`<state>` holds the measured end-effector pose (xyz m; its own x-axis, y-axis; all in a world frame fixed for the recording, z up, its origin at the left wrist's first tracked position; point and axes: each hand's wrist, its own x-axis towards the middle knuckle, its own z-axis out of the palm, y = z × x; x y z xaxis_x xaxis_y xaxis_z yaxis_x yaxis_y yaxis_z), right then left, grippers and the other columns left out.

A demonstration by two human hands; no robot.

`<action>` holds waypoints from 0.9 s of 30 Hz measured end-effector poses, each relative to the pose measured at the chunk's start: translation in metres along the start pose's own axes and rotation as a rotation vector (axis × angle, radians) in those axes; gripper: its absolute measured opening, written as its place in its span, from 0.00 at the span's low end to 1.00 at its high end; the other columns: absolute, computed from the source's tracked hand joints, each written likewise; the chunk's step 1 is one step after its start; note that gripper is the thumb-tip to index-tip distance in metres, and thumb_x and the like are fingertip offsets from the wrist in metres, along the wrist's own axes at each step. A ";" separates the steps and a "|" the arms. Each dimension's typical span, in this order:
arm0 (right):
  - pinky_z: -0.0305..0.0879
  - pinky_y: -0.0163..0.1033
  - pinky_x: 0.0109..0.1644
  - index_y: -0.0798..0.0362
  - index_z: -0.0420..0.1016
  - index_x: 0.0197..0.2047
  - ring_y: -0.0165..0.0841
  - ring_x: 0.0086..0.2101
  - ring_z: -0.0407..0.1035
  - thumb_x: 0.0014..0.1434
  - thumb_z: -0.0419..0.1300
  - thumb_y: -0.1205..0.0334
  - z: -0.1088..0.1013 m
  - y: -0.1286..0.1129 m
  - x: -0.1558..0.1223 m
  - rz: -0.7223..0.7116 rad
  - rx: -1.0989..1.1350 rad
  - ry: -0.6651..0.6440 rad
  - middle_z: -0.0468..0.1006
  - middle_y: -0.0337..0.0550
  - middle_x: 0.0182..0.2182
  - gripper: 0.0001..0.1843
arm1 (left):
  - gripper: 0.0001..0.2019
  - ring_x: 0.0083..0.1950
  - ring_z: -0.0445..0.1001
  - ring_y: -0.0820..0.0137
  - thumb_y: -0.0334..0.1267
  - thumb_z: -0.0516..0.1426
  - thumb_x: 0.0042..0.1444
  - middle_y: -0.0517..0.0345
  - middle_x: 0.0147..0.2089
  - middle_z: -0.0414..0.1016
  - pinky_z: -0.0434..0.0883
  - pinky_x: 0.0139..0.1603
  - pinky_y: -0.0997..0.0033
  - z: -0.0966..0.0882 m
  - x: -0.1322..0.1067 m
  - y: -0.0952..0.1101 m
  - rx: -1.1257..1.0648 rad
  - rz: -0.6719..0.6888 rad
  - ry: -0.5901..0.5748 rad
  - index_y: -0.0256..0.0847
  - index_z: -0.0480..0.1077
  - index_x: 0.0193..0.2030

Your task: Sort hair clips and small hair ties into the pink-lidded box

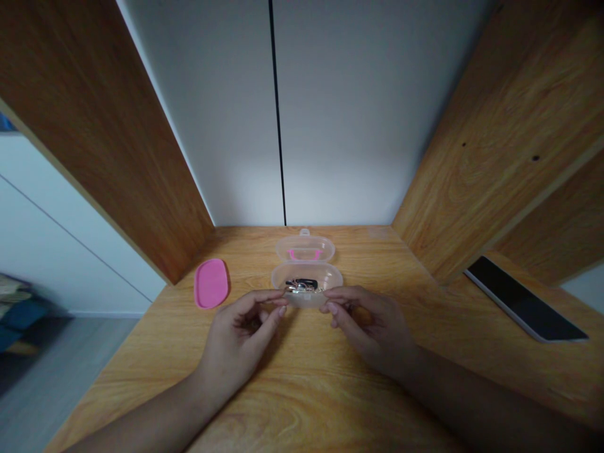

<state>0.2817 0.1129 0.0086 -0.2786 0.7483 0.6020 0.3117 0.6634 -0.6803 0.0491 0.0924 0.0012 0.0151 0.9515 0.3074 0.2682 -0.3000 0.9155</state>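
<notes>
I'm seeing the left hand (pixel 240 340) and right hand (pixel 372 330) pinching the near rim of an open clear plastic case (pixel 306 267) from either side, its long axis lying across the desk (pixel 292 396) near the far edge, with metal keys (pixel 301 285) inside.

We show a wood-grain table (pixel 363 258) set between a left oak-veneer side panel (pixel 104 145) and a right oak-veneer side panel (pixel 500 138), which meet a white back panel (pixel 349 126) divided by a black vertical seam (pixel 277 113). Beyond the table at left, we note a pale wall (pixel 61 233) above a grey floor (pixel 61 390). Dim, soft light brightens the back panel's lower part.
</notes>
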 end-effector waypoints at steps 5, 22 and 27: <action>0.72 0.35 0.32 0.50 0.75 0.46 0.28 0.26 0.72 0.64 0.58 0.67 -0.001 0.001 0.002 0.044 0.002 0.113 0.79 0.41 0.33 0.09 | 0.13 0.29 0.75 0.72 0.37 0.58 0.63 0.56 0.31 0.79 0.72 0.30 0.76 0.000 -0.001 0.006 0.121 0.092 -0.063 0.39 0.75 0.53; 0.61 0.31 0.24 0.47 0.63 0.65 0.24 0.18 0.61 0.60 0.54 0.72 -0.001 0.002 0.002 0.089 -0.088 -0.262 0.81 0.39 0.33 0.30 | 0.18 0.42 0.79 0.68 0.31 0.57 0.61 0.51 0.52 0.79 0.77 0.44 0.68 -0.002 0.002 0.011 0.225 0.220 -0.110 0.45 0.73 0.58; 0.67 0.33 0.31 0.43 0.62 0.65 0.24 0.24 0.67 0.60 0.54 0.73 -0.002 -0.003 0.002 0.003 -0.097 -0.247 0.77 0.44 0.51 0.31 | 0.18 0.47 0.79 0.66 0.31 0.57 0.62 0.50 0.56 0.77 0.77 0.46 0.67 -0.002 0.002 0.007 0.193 0.203 -0.122 0.46 0.72 0.58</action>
<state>0.2818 0.1124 0.0121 -0.4873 0.7351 0.4714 0.3955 0.6671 -0.6313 0.0492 0.0918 0.0090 0.1997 0.8781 0.4349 0.4257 -0.4775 0.7686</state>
